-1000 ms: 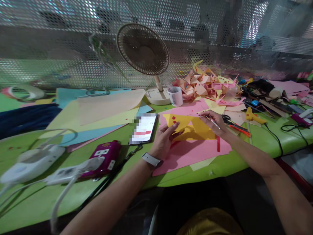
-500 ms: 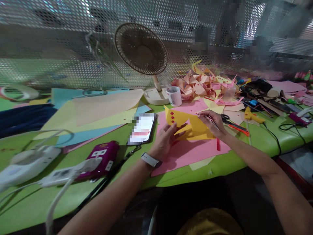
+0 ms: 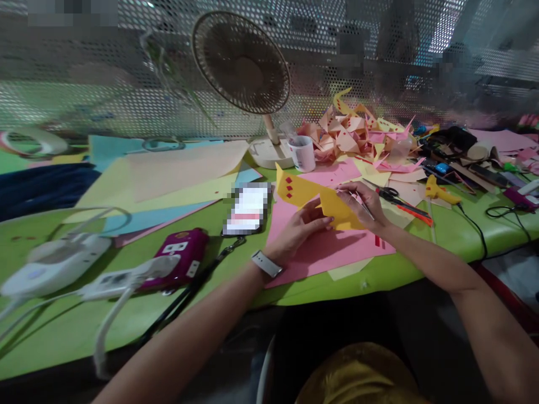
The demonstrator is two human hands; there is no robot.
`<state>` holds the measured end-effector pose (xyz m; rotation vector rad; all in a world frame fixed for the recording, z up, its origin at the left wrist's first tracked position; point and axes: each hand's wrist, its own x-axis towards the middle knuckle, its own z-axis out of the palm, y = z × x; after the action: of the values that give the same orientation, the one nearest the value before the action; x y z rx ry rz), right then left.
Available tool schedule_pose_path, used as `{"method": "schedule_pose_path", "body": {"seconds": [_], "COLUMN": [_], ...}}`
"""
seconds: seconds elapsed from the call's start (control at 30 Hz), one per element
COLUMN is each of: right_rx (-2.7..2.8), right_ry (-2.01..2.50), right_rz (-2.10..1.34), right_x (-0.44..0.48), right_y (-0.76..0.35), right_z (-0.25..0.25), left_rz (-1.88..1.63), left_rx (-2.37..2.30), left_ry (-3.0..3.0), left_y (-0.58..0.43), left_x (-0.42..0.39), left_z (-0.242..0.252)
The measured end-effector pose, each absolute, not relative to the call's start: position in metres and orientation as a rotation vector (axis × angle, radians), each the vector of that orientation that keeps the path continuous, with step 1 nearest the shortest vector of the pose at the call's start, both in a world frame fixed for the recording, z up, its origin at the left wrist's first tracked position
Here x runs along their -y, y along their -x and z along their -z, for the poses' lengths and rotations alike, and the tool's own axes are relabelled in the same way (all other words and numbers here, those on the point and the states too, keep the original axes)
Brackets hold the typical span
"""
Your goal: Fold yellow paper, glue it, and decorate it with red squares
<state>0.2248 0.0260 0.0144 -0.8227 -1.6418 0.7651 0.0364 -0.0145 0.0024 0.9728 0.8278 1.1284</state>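
Observation:
A folded yellow paper piece (image 3: 309,196) with small red diamonds near its pointed tip is held just above a pink sheet (image 3: 324,249) on the green table (image 3: 63,336). My left hand (image 3: 300,230), with a watch on the wrist, grips its lower left edge with fingers closed. My right hand (image 3: 365,206) pinches the piece's right side and also holds thin metal tweezers (image 3: 361,204). A short red paper strip (image 3: 377,241) lies on the pink sheet by my right wrist.
A phone (image 3: 248,209) lies left of the pink sheet, next to a magenta device (image 3: 179,264) and white power strips (image 3: 54,269). A desk fan (image 3: 242,62), a white cup (image 3: 304,152), a heap of folded paper shapes (image 3: 357,137), scissors (image 3: 400,202) and a yellow glue gun (image 3: 438,191) stand behind.
The yellow piece has been lifted and folded narrower, its pointed tip now raised toward the left. Both hands have shifted slightly with it; the view has tilted down a little.

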Motion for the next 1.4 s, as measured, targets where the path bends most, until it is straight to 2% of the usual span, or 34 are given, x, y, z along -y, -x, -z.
{"method": "schedule_pose_path", "body": {"seconds": [0.17, 0.3, 0.5, 0.77, 0.97, 1.4], "right_rx": [1.739, 1.747, 1.498, 1.260, 1.493, 1.488], "right_ry": [0.761, 0.744, 0.769, 0.827, 0.795, 0.838], "right_rz": [-0.786, -0.650, -0.509, -0.313, -0.450, -0.793], "right_x": [-0.016, -0.022, -0.055, -0.088, -0.072, -0.073], "right_y": [-0.218, -0.227, -0.270, -0.321, -0.293, -0.264], "right_z": [-0.013, -0.018, -0.042, -0.056, -0.046, -0.035], "left_rz": [-1.177, -1.318, -1.515, -1.516, -1.462, -1.376], "left_rx": [-0.880, -0.918, -0.949, -0.954, -0.974, -1.011], "left_ry": [-1.001, -0.899, -0.759, -0.750, -0.697, -0.673], "left_y": [-0.037, -0.034, -0.030, -0.030, -0.032, -0.031], "left_x": [0.016, 0.014, 0.004, 0.003, 0.006, 0.002], "left_z": [0.000, -0.001, -0.003, -0.003, -0.005, -0.025]}}
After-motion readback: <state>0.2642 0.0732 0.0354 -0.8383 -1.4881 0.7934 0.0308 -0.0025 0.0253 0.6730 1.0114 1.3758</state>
